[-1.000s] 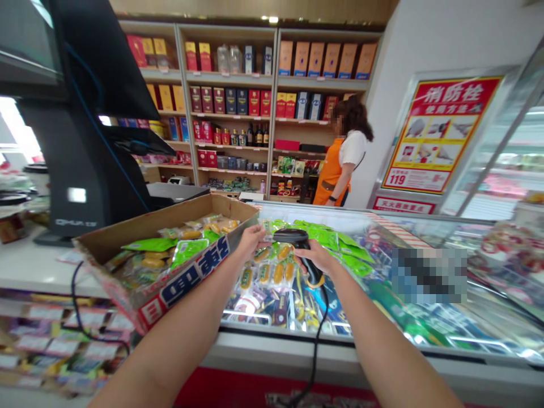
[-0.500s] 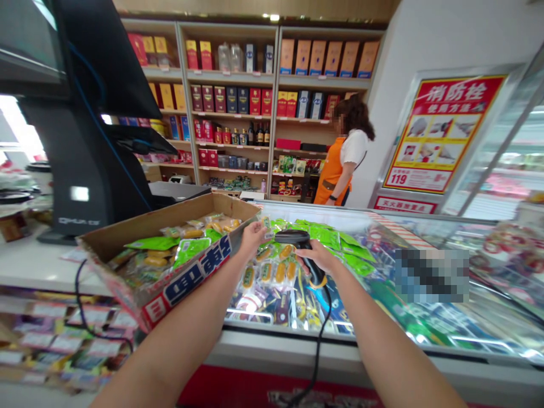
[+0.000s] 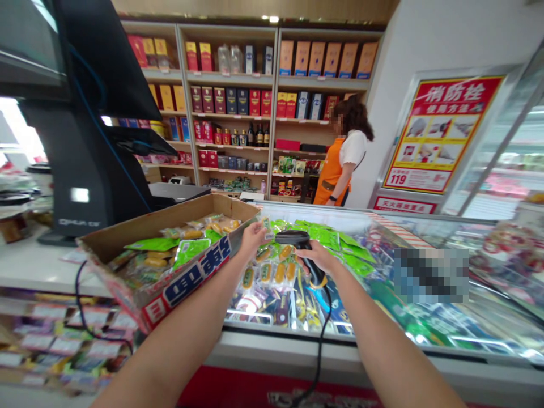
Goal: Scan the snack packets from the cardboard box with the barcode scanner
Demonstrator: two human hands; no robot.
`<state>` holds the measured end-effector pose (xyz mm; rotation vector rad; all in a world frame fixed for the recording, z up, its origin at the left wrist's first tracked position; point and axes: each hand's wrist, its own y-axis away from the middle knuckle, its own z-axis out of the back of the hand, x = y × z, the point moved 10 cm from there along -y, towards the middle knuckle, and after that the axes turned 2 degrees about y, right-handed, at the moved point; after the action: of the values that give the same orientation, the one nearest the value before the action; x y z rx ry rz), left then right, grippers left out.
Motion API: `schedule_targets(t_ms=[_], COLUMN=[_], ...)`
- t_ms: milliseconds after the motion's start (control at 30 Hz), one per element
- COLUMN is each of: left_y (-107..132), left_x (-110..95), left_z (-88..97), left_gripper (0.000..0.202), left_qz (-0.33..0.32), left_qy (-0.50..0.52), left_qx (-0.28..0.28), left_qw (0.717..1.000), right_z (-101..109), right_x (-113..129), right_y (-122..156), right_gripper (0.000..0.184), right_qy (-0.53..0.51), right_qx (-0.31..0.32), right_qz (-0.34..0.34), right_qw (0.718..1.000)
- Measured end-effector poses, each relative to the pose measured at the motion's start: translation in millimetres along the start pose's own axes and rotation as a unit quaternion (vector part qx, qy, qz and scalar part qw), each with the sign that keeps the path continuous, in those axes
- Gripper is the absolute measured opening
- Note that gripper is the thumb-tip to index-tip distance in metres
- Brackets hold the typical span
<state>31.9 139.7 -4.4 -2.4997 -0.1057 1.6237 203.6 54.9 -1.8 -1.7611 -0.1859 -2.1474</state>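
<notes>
My right hand [image 3: 319, 257] grips a black corded barcode scanner [image 3: 300, 243], its head pointing left over the glass-topped freezer [image 3: 382, 317]. My left hand [image 3: 253, 236] pinches a small snack packet [image 3: 266, 224] just in front of the scanner head, at the right corner of an open cardboard box [image 3: 170, 249]. The box is tilted on the counter edge and holds several green and yellow snack packets [image 3: 187, 248]. More such packets [image 3: 272, 271] lie on the freezer lid under my hands.
A black checkout terminal [image 3: 85, 136] stands at the left on the white counter [image 3: 29, 266]. A person in an orange vest [image 3: 342, 158] stands by the back shelves [image 3: 250, 96] of boxed goods. A red poster [image 3: 437, 136] leans at the right.
My left hand has lifted the small packet slightly toward the scanner head. The scanner and box stay nearly in place.
</notes>
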Motion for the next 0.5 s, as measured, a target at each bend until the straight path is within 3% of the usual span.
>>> schedule_targets(t_ms=[200, 333, 500], left_y=[9, 12, -2], left_x=[-5, -15, -66], left_z=[-1.4, -3.2, 14.5], left_gripper=[0.022, 0.018, 0.012], left_qz=[-0.008, -0.030, -0.132], left_qy=[-0.006, -0.013, 0.043], left_qx=[-0.001, -0.012, -0.098], left_qw=[1.000, 0.999, 0.985], right_z=[-2, -3, -20], right_x=[0, 21, 69], right_y=[1, -1, -18], right_gripper=[0.028, 0.029, 0.026], right_qy=[-0.013, -0.049, -0.031], right_qx=[-0.020, -0.057, -0.059], right_qz=[0.000, 0.010, 0.023], right_qw=[1.000, 0.997, 0.998])
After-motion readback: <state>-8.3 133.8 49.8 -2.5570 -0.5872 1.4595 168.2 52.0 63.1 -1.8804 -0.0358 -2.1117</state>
